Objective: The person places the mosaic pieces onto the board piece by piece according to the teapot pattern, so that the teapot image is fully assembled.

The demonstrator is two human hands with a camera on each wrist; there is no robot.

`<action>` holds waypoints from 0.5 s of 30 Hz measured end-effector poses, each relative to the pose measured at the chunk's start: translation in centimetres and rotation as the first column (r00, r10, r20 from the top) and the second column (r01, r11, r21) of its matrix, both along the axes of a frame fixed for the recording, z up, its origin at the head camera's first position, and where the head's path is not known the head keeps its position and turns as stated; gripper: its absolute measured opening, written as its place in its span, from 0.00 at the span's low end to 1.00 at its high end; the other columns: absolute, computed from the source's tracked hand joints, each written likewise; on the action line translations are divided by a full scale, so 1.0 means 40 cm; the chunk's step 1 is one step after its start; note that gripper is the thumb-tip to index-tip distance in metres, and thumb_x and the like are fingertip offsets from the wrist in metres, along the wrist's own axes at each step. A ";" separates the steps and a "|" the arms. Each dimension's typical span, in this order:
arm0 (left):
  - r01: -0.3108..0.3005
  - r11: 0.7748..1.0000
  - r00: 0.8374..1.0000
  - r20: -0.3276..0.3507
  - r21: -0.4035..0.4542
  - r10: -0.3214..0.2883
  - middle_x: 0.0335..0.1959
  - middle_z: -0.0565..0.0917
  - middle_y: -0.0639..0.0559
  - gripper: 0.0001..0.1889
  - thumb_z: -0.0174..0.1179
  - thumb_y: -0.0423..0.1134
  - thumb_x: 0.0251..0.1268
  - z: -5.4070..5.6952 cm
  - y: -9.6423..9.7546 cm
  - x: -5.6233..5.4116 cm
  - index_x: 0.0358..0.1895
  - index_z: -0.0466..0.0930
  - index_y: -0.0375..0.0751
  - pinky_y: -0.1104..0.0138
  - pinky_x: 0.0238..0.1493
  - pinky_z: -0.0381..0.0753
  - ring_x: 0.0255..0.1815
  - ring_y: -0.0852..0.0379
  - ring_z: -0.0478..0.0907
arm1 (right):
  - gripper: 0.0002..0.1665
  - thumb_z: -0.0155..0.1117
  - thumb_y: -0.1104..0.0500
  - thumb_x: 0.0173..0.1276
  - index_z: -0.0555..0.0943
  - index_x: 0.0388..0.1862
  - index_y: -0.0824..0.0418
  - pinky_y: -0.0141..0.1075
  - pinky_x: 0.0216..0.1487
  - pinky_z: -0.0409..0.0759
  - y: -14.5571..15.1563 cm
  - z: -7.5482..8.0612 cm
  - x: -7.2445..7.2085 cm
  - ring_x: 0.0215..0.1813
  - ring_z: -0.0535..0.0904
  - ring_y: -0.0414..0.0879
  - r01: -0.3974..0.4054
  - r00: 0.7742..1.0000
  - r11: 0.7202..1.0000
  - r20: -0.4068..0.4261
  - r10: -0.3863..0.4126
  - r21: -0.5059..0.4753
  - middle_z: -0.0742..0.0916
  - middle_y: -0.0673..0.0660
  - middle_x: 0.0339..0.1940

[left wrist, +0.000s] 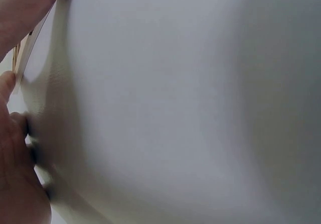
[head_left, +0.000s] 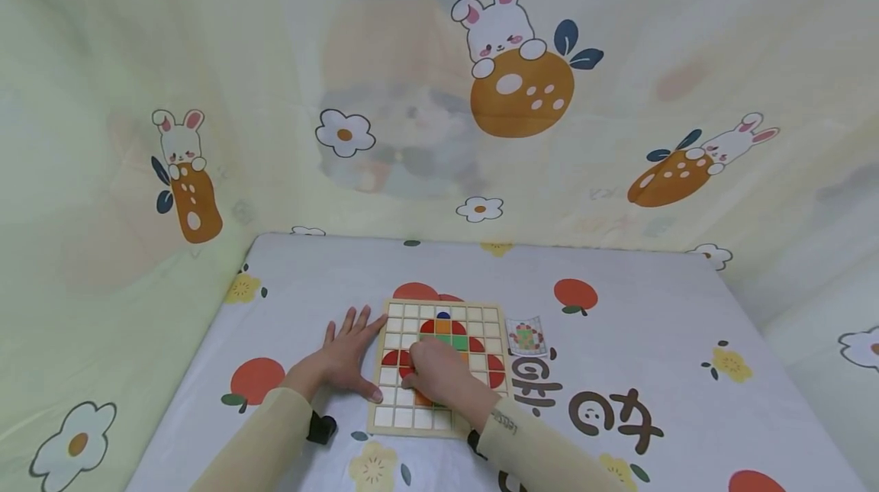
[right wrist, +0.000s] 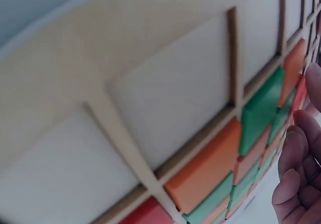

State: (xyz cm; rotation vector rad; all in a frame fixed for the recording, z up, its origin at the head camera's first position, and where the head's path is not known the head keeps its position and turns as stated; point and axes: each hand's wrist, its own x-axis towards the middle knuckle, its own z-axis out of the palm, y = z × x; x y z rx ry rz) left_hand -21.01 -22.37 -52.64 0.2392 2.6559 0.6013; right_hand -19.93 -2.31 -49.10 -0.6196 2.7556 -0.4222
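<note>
A wooden grid board (head_left: 412, 432) lies on the cloth with red, green, orange and blue tiles in some of its white squares. My left hand (head_left: 346, 355) rests flat beside it, fingers spread, index fingertip and thumb at the board's left edge. Over the left middle squares, my right hand (head_left: 449, 377) has its fingers curled, thumb and index fingertips at a red tile (head_left: 406, 373). Whether they pinch that tile I cannot tell. In the right wrist view, the curled fingers (right wrist: 296, 153) are near a green tile (right wrist: 263, 108) and an orange tile (right wrist: 208, 169).
A small pattern card (head_left: 526, 337) with a coloured picture lies just right of the board. Printed cloth (head_left: 618, 339) covers the table, and a hanging curtain (head_left: 412, 172) with rabbit prints stands behind it. Black wrist cameras (head_left: 320, 428) sit at the sleeves.
</note>
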 end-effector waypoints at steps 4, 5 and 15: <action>0.019 1.000 1.000 -0.008 0.004 -0.019 0.86 0.43 0.41 0.68 0.83 0.60 0.36 -0.007 0.008 -0.009 0.84 0.49 0.54 0.32 0.80 0.32 0.86 0.35 0.31 | 0.14 0.78 0.51 0.63 0.82 0.29 0.57 0.31 0.31 0.72 0.049 0.014 0.007 0.29 0.72 0.41 0.044 0.997 0.988 0.064 -0.035 -0.148 0.79 0.48 0.26; 0.023 1.000 1.000 -0.009 0.008 -0.023 0.86 0.43 0.41 0.68 0.83 0.60 0.36 -0.009 0.010 -0.012 0.84 0.49 0.54 0.32 0.80 0.32 0.86 0.35 0.31 | 0.13 0.77 0.53 0.64 0.82 0.30 0.57 0.31 0.31 0.72 0.071 0.016 0.009 0.29 0.72 0.41 0.047 0.997 0.979 0.072 -0.033 -0.198 0.79 0.48 0.27; 0.010 1.000 1.000 -0.002 -0.001 -0.010 0.86 0.43 0.42 0.68 0.83 0.58 0.37 -0.049 -0.001 -0.007 0.84 0.48 0.54 0.33 0.80 0.33 0.86 0.35 0.31 | 0.06 0.71 0.57 0.69 0.88 0.42 0.58 0.29 0.36 0.79 0.410 0.017 0.000 0.36 0.75 0.37 0.088 0.995 0.947 -0.024 -0.100 -0.309 0.84 0.45 0.33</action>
